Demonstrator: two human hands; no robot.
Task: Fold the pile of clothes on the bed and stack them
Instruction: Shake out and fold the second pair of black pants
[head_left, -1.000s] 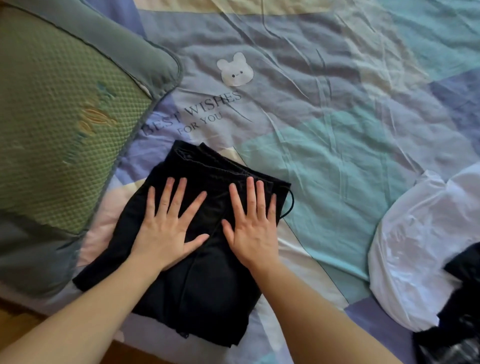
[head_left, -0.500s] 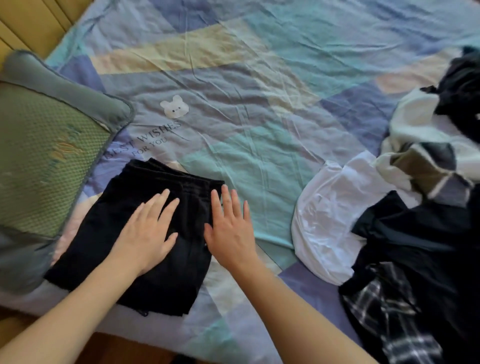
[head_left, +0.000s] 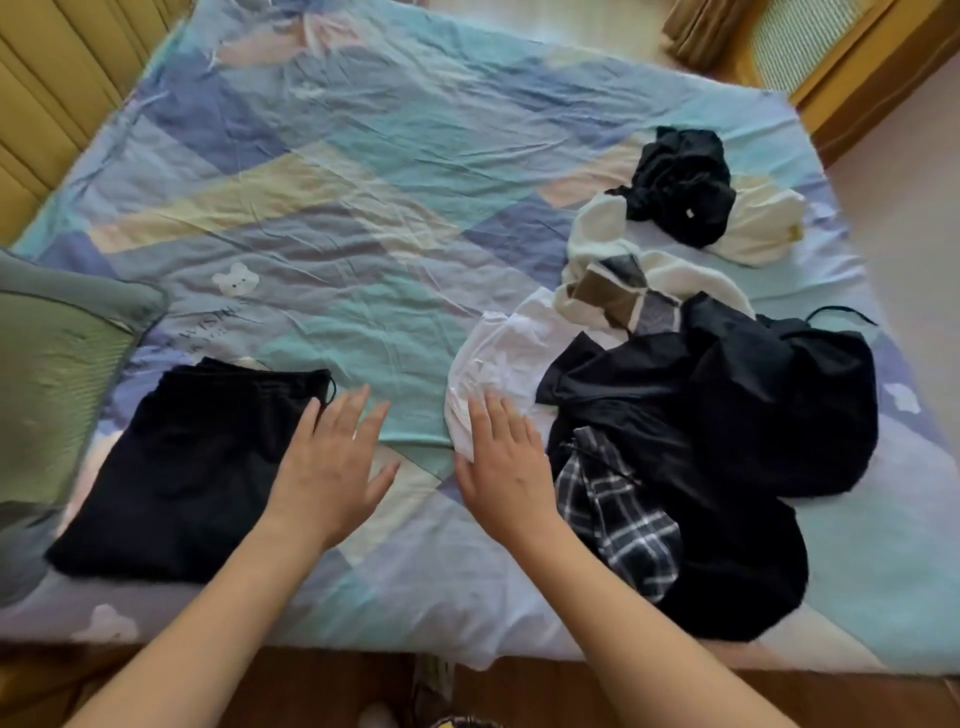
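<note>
Both hands were out over the bed, palms down, fingers spread flat and gripping nothing. The right hand (head_left: 506, 467) reached toward the white garment (head_left: 498, 358), its fingertips lying over that garment's near edge, though contact could not be confirmed. The left hand (head_left: 332, 467) hung over bare sheet just beside the folded black garment (head_left: 197, 467), its outer edge overlapping that garment's right side. That folded piece lay at the near left of the bed (head_left: 363, 208), next to the green pillow (head_left: 57, 384), its long axis running from the near edge toward the headboard side, drawstring waistband pointing away from the person. To the right sat the unfolded pile (head_left: 701, 415): white garment at the left fringe, a black-and-white plaid piece (head_left: 618, 514) near the front, big black items draped across, a cream sweater (head_left: 597, 291) behind, and a small black bundle (head_left: 680, 182) farther back. The risk, I'd say, was a tangle: the white garment sat tucked under the black layers, so a quick pull could drag the plaid piece along or tip something off the near edge. A stray left wrist could also rumple the finished fold.
</note>
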